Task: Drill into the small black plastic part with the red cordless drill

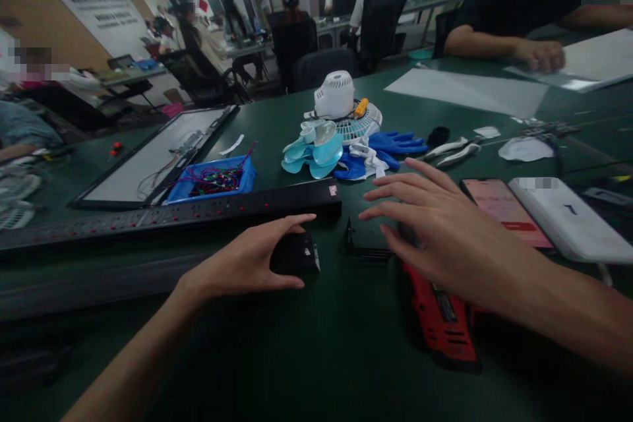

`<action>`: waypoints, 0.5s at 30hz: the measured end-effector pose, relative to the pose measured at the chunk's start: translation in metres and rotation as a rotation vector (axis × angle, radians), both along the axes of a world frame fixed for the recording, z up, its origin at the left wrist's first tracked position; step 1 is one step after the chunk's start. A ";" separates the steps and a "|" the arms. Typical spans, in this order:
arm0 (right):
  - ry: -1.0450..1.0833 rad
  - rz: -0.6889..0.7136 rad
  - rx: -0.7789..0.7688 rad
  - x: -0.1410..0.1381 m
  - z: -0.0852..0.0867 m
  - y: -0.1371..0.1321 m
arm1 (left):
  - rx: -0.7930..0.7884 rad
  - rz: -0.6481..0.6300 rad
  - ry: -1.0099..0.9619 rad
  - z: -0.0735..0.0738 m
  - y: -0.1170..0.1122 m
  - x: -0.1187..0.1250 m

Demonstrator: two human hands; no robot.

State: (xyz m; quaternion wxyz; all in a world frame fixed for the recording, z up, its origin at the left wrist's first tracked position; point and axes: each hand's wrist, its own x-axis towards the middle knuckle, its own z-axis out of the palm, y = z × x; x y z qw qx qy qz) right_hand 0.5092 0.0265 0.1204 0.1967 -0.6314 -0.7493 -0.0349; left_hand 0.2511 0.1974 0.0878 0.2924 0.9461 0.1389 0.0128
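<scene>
My left hand [242,257] lies over the end of a long black bar [299,254]. Its thumb and index finger are spread apart on either side of the bar's end; whether they touch it I cannot tell. My right hand [430,214] has its fingers spread, with nothing visible in it. Beneath that hand is a red and black power tool [442,323], partly covered by the hand and forearm. A black block [368,241] sits by the right fingertips, partly hidden. Behind the left hand runs a long black power strip [217,212] with red switches.
Farther back are a blue bin [212,178] of wires, a framed panel [148,158], blue fan blades [314,148], a white fan part [336,95], blue gloves [395,143] and pliers [457,151]. A phone [509,211] and white device [573,217] lie right. A co-worker's hand [539,55] rests across the table.
</scene>
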 end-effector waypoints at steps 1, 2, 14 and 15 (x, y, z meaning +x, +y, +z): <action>0.005 -0.009 0.008 0.003 0.000 -0.006 | 0.036 -0.011 -0.020 -0.001 -0.001 0.001; 0.009 -0.020 0.001 0.005 0.000 -0.011 | 0.068 -0.018 -0.037 -0.003 -0.003 0.002; 0.009 -0.122 0.043 0.036 -0.011 -0.067 | 0.307 0.115 0.062 -0.005 -0.006 -0.014; 0.007 -0.141 0.032 0.042 -0.016 -0.074 | 0.315 0.130 0.068 -0.005 -0.006 -0.015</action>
